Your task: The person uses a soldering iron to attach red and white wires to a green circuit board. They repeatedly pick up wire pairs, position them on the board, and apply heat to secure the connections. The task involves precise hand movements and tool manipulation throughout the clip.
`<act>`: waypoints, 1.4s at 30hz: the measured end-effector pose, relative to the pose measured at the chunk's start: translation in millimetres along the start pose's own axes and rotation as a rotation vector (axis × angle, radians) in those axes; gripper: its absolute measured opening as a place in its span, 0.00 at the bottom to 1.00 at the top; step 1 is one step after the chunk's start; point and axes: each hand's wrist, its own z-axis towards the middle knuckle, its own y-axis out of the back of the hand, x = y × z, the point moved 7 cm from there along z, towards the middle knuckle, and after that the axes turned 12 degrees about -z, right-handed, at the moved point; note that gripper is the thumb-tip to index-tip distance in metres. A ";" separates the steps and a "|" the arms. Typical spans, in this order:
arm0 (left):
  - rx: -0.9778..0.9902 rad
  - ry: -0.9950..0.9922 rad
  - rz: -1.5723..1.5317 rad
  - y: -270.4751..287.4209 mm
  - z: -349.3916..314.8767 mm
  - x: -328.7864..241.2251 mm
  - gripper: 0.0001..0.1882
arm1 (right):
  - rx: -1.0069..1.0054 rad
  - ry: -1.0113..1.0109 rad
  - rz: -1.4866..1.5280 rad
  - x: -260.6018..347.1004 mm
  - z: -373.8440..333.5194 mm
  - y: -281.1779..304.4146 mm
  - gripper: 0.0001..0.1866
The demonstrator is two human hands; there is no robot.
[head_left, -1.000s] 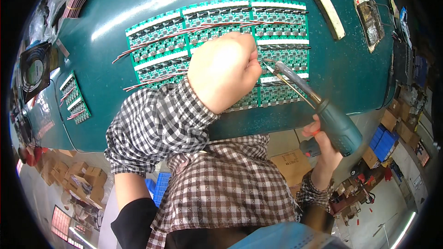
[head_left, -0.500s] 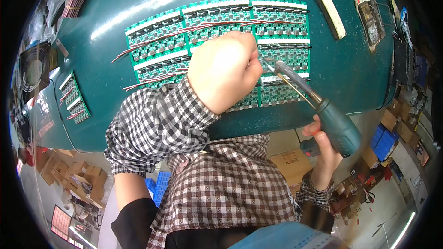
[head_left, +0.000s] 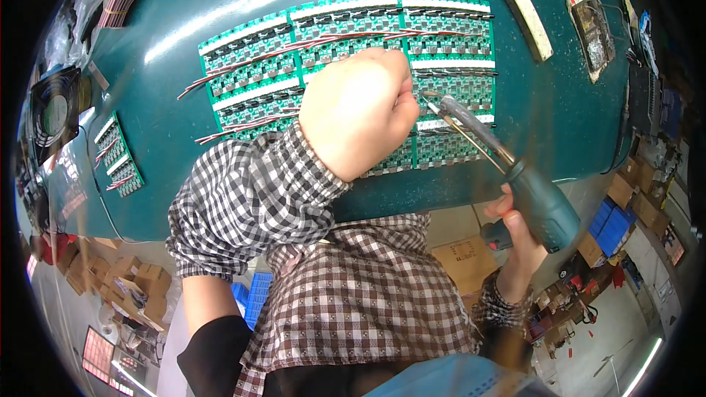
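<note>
Several green circuit boards (head_left: 452,88) lie joined in rows on the table, with white strips, dark components and red, black and white wires (head_left: 257,59) across them. My left hand (head_left: 360,114) rests over their middle, fingers curled into a pinch against the boards; what they hold is hidden. My right hand (head_left: 518,231) grips a dark green soldering gun (head_left: 543,202), pistol-shaped with a long metal barrel and a thin feed tube beside it. Its tip points up and left, close to my left fingertips, over the right-hand boards. Whether it touches a joint I cannot tell.
A smaller board piece (head_left: 119,156) with wires lies at left, near a black fan (head_left: 57,106). Bundled wires (head_left: 116,9) sit at far left. A pale curved bar (head_left: 518,7) and a soldering-iron stand (head_left: 590,33) are at right. The table's near edge curves before me.
The soldering gun and my right hand have shifted very slightly to the right. My left hand stays practically in place over the boards.
</note>
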 end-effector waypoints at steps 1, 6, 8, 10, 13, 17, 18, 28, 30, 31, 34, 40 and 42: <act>0.002 0.002 0.003 0.0 0.0 0.4 0.04 | -0.003 -0.015 0.013 -0.1 0.2 -0.1 0.16; 0.005 0.008 -0.002 -0.4 -0.3 0.2 0.04 | -0.024 -0.055 -0.060 -0.9 -2.0 -2.2 0.21; 0.006 0.002 -0.003 -1.6 -0.1 -0.1 0.04 | -0.020 -0.055 -0.064 -3.8 -3.0 -1.3 0.21; 0.002 0.004 -0.004 -0.2 0.0 1.3 0.04 | -0.013 -0.058 -0.054 -2.4 -1.2 -0.5 0.20; 0.007 0.012 -0.003 -0.3 0.1 0.8 0.04 | -0.031 -0.058 -0.018 -2.9 -1.2 0.8 0.17; 0.011 0.015 -0.004 -1.8 -0.4 0.8 0.04 | -0.066 -0.053 0.006 -5.4 -5.2 1.2 0.17; 0.009 0.015 -0.003 -0.9 -0.4 0.7 0.04 | -0.066 -0.052 0.016 -5.7 -5.1 1.3 0.17; -0.003 0.000 -0.008 -0.2 -0.7 1.1 0.04 | 0.000 0.001 0.039 -2.5 0.0 0.0 0.17; -0.004 -0.001 -0.004 -0.4 -0.7 0.8 0.04 | -0.023 -0.009 0.027 -5.5 -2.2 1.9 0.17; -0.004 -0.004 -0.002 -1.0 -0.5 0.3 0.04 | -0.021 -0.003 0.034 -7.3 -3.2 3.3 0.17; 0.002 0.010 -0.004 -0.4 -0.5 0.4 0.04 | -0.025 -0.021 0.065 -8.4 -3.4 6.6 0.17; 0.001 0.018 0.053 -0.5 -2.5 -0.6 0.04 | -0.008 -0.054 0.097 -6.1 -4.3 4.6 0.18; -0.029 -0.006 0.040 0.6 -4.2 -0.9 0.04 | 0.023 -0.053 0.103 -10.2 -4.6 5.6 0.18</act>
